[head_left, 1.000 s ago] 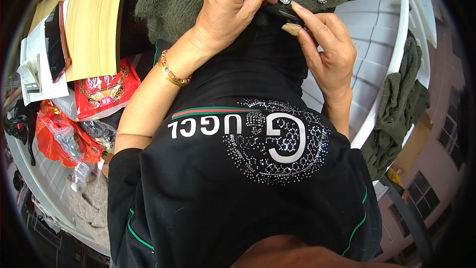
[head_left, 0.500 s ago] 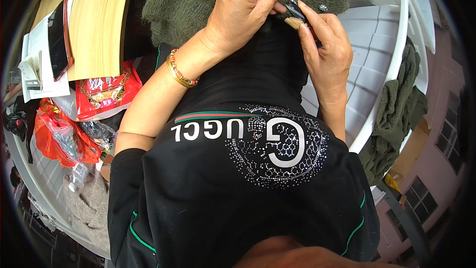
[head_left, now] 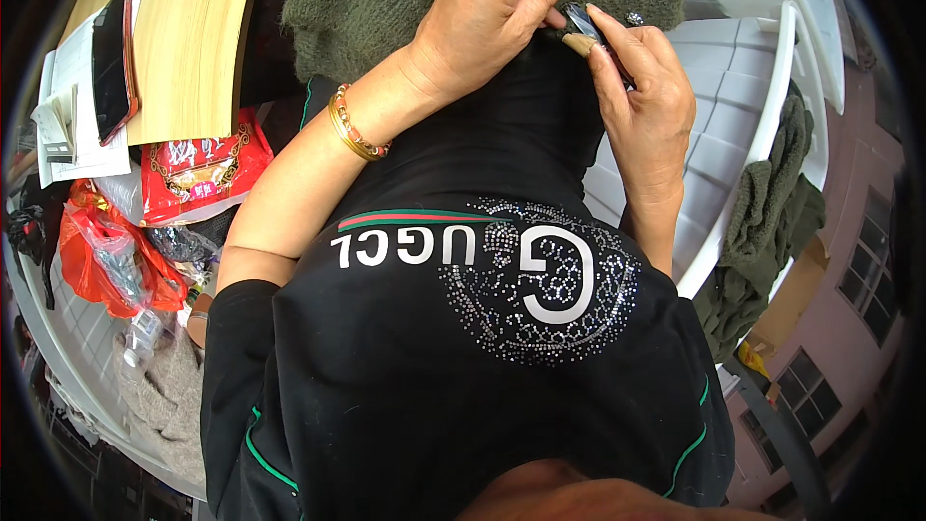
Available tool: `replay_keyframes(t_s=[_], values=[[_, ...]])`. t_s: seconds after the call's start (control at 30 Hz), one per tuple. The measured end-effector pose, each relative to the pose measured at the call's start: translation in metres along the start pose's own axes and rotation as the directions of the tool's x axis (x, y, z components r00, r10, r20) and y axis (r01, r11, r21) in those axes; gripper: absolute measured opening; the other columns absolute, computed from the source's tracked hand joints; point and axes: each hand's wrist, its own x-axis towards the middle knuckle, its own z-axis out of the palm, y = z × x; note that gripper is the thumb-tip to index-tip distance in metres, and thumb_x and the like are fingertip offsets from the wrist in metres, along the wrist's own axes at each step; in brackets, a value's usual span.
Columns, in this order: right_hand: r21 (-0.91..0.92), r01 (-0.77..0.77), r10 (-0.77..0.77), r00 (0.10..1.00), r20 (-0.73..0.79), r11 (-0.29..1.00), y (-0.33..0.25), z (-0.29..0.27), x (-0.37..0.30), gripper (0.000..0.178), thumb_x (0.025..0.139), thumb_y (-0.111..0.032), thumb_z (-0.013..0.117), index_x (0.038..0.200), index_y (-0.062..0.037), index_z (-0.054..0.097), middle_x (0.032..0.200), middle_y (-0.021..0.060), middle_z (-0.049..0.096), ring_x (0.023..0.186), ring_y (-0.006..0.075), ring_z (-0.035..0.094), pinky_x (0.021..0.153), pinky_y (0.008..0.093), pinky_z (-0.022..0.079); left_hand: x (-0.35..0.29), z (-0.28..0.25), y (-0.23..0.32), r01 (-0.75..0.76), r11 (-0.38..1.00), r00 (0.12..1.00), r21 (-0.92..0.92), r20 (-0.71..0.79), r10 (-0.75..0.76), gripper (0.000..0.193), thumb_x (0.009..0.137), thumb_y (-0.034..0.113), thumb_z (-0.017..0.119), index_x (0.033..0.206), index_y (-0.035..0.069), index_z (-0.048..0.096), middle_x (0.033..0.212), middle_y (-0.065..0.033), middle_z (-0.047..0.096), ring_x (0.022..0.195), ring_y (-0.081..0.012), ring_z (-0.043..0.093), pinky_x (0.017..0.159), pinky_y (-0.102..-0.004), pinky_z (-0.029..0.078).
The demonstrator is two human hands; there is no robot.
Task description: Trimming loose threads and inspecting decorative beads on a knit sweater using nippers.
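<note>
A fuzzy dark green knit garment (head_left: pixel 376 5) lies bunched over my lap at the top of the view. My left hand (head_left: pixel 492 14) is closed in a pinch above its near edge; whatever is between the fingertips is too small to make out. Close to its right, my right hand (head_left: pixel 646 72) grips a dark shiny faceted piece (head_left: pixel 580 19) between thumb and fingers. A tan covering or long nail (head_left: pixel 579 44) shows at the right thumb's tip. Just beyond the right fingers, a sparkling round bead (head_left: pixel 633 18) sits against the knit. Part of the dark piece is hidden by the fingers.
At left, a wooden board (head_left: pixel 198 39) bears papers and a phone (head_left: pixel 114 63) in a reddish-brown case. Below it are a red packet (head_left: pixel 207 174) and a red plastic bag (head_left: pixel 106 251). White crates stand on both sides; green knit pieces (head_left: pixel 772 203) hang over the right crate's rim (head_left: pixel 767 130).
Both hands have shifted slightly to the right, staying close together. The left thumb and fingers still pinch, and the dark faceted piece remains in my right hand.
</note>
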Motion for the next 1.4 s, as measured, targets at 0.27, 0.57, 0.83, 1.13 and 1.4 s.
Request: replay_keyframes(t_s=[0.27,0.57,0.83,1.13,1.4], values=[[0.038,-0.002,0.0,0.999,0.038,0.999,-0.001,-0.002,0.001,0.023,0.083,-0.011,0.074,0.107,-0.0101,0.074,0.079,0.0056,0.061,0.074,0.0239,0.063,0.066,0.0354,0.05,-0.002,-0.002,0.003,0.156,0.987,0.987,0.04,0.031,-0.157,0.005,0.096,-0.001,0.059,0.099,-0.002,0.062,0.083,-0.0104,0.067,0.07,-0.0137,0.067,0.064,-0.0258,0.054],[0.275,-0.083,0.074,0.996,0.041,0.958,0.008,0.008,0.002,0.046,0.081,-0.005,0.077,0.126,-0.0124,0.068,0.073,-0.0016,0.051,0.064,0.0065,0.046,0.057,0.0216,0.04,-0.001,-0.023,0.017,0.25,0.968,0.968,0.034,-0.025,-0.249,0.006,0.096,0.001,0.059,0.101,-0.003,0.06,0.087,-0.0095,0.065,0.072,-0.0108,0.065,0.064,-0.0243,0.053],[0.47,-0.111,0.109,0.994,0.033,0.876,0.066,0.002,0.019,0.025,0.087,-0.009,0.074,0.11,-0.0022,0.07,0.08,0.0,0.067,0.069,0.007,0.058,0.063,0.0249,0.048,0.003,-0.057,0.043,0.013,0.785,0.855,0.619,0.4,-0.33,0.015,0.087,0.005,0.069,0.099,0.0,0.061,0.094,-0.0141,0.06,0.081,-0.0299,0.061,0.072,-0.0339,0.051],[0.995,0.102,0.244,0.965,-0.1,0.003,0.089,-0.106,0.057,0.009,0.094,-0.008,0.066,0.088,-0.0097,0.061,0.063,-0.0041,0.042,0.054,0.0068,0.037,0.053,0.0227,0.028,-0.012,-0.043,-0.001,-0.139,0.664,0.902,0.735,0.37,-0.221,0.062,0.072,0.027,0.082,0.126,0.009,0.056,0.11,-0.0082,0.06,0.101,-0.029,0.062,0.086,-0.0395,0.052],[0.974,0.193,0.249,0.956,-0.158,-0.121,0.084,-0.159,0.056,0.015,0.092,-0.024,0.071,0.084,-0.0134,0.065,0.06,-0.0066,0.043,0.051,0.0053,0.034,0.052,0.0231,0.024,0.028,-0.008,0.004,-0.083,0.833,0.996,0.547,0.018,0.088,0.058,0.074,0.016,0.083,0.123,0.01,0.053,0.11,-0.0096,0.057,0.083,-0.0226,0.066,0.069,-0.0338,0.057]])
